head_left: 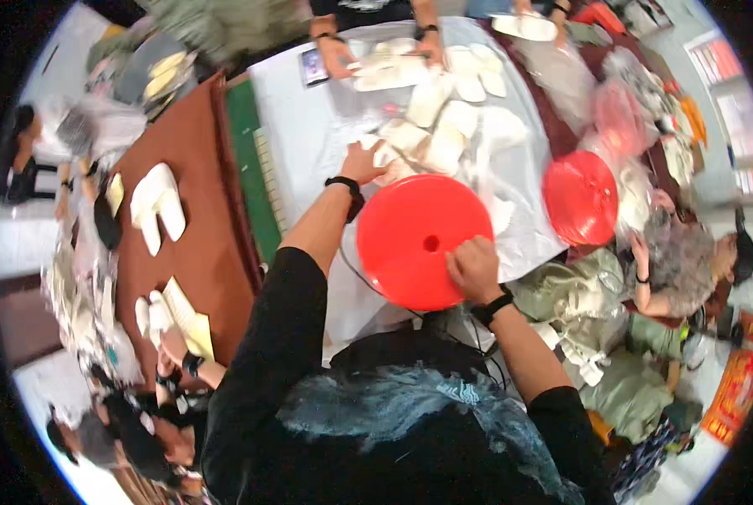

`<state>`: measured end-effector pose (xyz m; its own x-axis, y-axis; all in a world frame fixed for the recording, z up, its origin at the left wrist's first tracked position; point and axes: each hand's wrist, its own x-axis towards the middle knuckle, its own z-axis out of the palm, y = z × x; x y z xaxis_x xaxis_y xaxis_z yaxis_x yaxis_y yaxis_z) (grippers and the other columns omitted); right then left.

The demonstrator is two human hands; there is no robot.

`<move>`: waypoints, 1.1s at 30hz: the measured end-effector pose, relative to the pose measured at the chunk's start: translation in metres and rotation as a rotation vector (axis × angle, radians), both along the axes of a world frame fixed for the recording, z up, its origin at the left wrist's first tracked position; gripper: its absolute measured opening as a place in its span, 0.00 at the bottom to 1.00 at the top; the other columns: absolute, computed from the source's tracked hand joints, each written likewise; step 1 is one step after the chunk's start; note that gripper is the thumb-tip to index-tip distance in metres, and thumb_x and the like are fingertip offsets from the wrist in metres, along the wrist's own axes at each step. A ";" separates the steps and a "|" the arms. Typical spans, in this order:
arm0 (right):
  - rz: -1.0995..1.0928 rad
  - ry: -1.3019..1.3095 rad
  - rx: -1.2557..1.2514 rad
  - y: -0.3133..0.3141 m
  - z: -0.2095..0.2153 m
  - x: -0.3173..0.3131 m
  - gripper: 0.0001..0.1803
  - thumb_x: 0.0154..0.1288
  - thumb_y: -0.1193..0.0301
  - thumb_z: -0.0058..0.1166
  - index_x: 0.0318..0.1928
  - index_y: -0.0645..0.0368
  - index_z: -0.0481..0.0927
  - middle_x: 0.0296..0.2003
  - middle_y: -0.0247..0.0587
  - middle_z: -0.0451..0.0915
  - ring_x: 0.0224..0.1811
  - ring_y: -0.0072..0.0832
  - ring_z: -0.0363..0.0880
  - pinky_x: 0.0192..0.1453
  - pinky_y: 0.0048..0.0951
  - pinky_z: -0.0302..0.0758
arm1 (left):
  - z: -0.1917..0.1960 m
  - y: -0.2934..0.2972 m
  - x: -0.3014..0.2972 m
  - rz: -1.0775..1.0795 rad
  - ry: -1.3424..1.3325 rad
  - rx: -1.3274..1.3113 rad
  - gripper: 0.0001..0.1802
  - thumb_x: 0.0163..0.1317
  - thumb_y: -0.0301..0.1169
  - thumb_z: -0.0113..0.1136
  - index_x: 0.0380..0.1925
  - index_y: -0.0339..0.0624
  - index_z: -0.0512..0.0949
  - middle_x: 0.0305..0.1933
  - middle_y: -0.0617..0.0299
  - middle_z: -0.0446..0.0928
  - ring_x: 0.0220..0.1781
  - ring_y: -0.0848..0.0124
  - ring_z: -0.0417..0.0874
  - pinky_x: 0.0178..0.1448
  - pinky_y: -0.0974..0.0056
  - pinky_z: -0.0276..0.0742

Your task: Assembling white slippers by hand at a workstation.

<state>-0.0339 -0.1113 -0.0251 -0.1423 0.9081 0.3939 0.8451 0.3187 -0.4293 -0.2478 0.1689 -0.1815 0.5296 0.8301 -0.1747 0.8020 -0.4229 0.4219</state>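
In front of my body is a round red plastic stool (pixel 410 223) with a small hole in the middle of its seat. My right hand (pixel 475 268) is closed at the stool's near right side; its fingers are curled under and partly hidden. Beyond the stool, my left hand (pixel 364 162) reaches to the near left end of a pile of white slippers (pixel 445 145), its fingers bent around a white slipper (pixel 385 154). The pile lies loosely on a white-covered table (pixel 296 114). Across it, a co-worker's two hands (pixel 337 59) hold more white slippers (pixel 391 71).
A phone (pixel 314 67) lies near the table's far left corner. Left is a brown table (pixel 195 160) with a pair of white slippers (pixel 159 206) and yellow sheets (pixel 193 324). Another red stool (pixel 580 198), in clear plastic, stands right, beside bags and a seated person. Cables hang near my right forearm.
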 end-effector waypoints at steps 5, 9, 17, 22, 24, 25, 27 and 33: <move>-0.047 0.005 0.014 -0.003 -0.006 0.013 0.12 0.54 0.69 0.61 0.22 0.52 0.70 0.23 0.37 0.68 0.29 0.38 0.70 0.34 0.41 0.67 | -0.010 0.013 0.052 -0.005 0.195 -0.035 0.51 0.50 0.62 0.66 0.73 0.63 0.59 0.63 0.32 0.69 0.65 0.38 0.70 0.67 0.42 0.68; 0.075 0.047 0.055 0.003 -0.003 0.003 0.11 0.52 0.67 0.61 0.25 0.51 0.70 0.25 0.35 0.69 0.31 0.35 0.71 0.35 0.38 0.69 | -0.027 0.023 0.006 0.019 0.240 -0.024 0.45 0.59 0.71 0.50 0.71 0.60 0.62 0.59 0.30 0.72 0.64 0.38 0.72 0.63 0.41 0.71; 0.013 0.058 0.082 0.002 -0.010 0.012 0.11 0.51 0.66 0.62 0.26 0.51 0.70 0.25 0.33 0.68 0.33 0.32 0.71 0.36 0.36 0.69 | 0.009 0.019 0.062 -0.121 0.358 -0.031 0.56 0.54 0.46 0.69 0.75 0.83 0.41 0.57 0.32 0.70 0.54 0.36 0.77 0.50 0.37 0.77; -0.003 0.047 0.055 0.000 -0.007 0.011 0.11 0.52 0.66 0.62 0.25 0.51 0.71 0.25 0.33 0.69 0.33 0.32 0.71 0.36 0.35 0.69 | 0.003 0.017 0.060 -0.302 0.365 0.077 0.44 0.63 0.35 0.59 0.72 0.91 0.50 0.67 0.30 0.59 0.52 0.36 0.77 0.47 0.44 0.81; 0.009 0.044 0.044 0.000 -0.007 0.012 0.11 0.52 0.65 0.62 0.25 0.51 0.71 0.26 0.33 0.69 0.33 0.32 0.72 0.37 0.35 0.69 | 0.002 0.019 0.064 -0.305 0.345 0.067 0.40 0.65 0.32 0.55 0.71 0.90 0.54 0.68 0.31 0.59 0.53 0.36 0.77 0.47 0.44 0.81; 0.013 0.052 0.042 -0.001 -0.006 0.012 0.11 0.52 0.65 0.62 0.25 0.51 0.71 0.26 0.33 0.69 0.33 0.32 0.72 0.37 0.35 0.69 | -0.003 0.020 0.065 -0.367 0.412 0.147 0.38 0.66 0.31 0.52 0.70 0.88 0.57 0.67 0.33 0.60 0.53 0.37 0.77 0.45 0.45 0.82; 0.013 0.061 0.003 -0.002 -0.004 0.011 0.10 0.52 0.65 0.61 0.26 0.51 0.72 0.26 0.33 0.70 0.34 0.32 0.72 0.38 0.35 0.70 | -0.018 0.020 0.064 -0.431 0.492 0.223 0.36 0.67 0.29 0.49 0.69 0.87 0.59 0.67 0.35 0.61 0.52 0.39 0.78 0.44 0.46 0.83; 0.013 0.119 0.047 0.001 -0.001 0.015 0.10 0.53 0.68 0.63 0.28 0.52 0.73 0.25 0.33 0.68 0.32 0.31 0.70 0.34 0.33 0.68 | -0.064 0.030 0.071 -0.436 0.590 0.552 0.17 0.66 0.29 0.51 0.54 0.59 0.73 0.44 0.46 0.76 0.41 0.51 0.81 0.34 0.57 0.83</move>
